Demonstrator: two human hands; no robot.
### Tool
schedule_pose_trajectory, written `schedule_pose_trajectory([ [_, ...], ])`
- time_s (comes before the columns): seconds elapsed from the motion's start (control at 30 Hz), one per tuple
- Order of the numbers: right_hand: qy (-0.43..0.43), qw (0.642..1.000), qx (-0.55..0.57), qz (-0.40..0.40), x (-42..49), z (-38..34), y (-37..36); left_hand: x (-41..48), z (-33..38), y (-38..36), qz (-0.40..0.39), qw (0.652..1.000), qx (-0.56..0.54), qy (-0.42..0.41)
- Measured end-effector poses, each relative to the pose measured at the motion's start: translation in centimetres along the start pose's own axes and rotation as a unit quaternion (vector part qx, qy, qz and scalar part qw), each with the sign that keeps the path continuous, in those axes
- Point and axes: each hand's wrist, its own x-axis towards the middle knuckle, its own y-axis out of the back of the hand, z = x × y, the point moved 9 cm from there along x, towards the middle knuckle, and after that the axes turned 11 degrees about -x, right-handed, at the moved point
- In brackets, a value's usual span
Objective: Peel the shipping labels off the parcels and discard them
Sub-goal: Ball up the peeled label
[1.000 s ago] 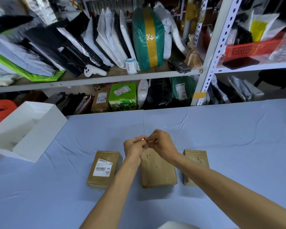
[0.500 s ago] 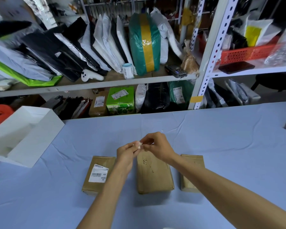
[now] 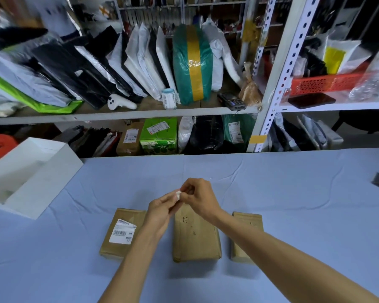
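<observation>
I am looking down on a table (image 3: 293,193) draped in blue cloth, with a white box (image 3: 42,189) sitting open at its left edge. A left parcel (image 3: 109,250), middle parcel (image 3: 195,237) and right parcel (image 3: 246,218) are lying in a row near me. My left hand (image 3: 160,209) and right hand (image 3: 202,199) are meeting above the middle parcel's far end, fingers curled. A shipping label (image 3: 123,234) is sticking to the left parcel's top. Both hands are pinching a small crumpled label (image 3: 178,194) between their fingertips, clear of the parcels.

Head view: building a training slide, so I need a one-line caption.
Left hand and right hand pinch a crumpled label above the middle parcel; the left parcel bears a printed label.
</observation>
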Motion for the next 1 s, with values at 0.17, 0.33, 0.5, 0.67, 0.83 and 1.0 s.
schedule_pose_trajectory([
  [0.17,0.026,1.000,-0.018,0.004,0.0,-1.2,-0.1,-1.1,0.8,0.7,0.065,0.996,-0.021,-0.063],
  [0.33,0.043,0.999,-0.009,0.019,-0.6,-1.4,0.1,-1.7,1.8,1.3,0.139,0.985,-0.021,-0.099],
  [0.5,0.089,0.995,-0.048,-0.010,-0.7,-2.4,-0.3,-1.8,2.7,1.5,0.156,0.980,0.017,-0.119],
  [0.67,0.080,0.994,-0.068,-0.005,0.1,-2.8,0.3,-1.4,2.8,1.2,0.097,0.991,0.033,-0.090],
  [0.83,0.102,0.993,-0.059,-0.026,0.0,-3.4,-0.1,-1.6,3.3,1.4,0.071,0.992,0.044,-0.095],
  [1.0,0.109,0.990,-0.073,-0.048,0.1,-4.5,-1.4,-2.0,3.6,2.9,0.111,0.987,0.046,-0.110],
])
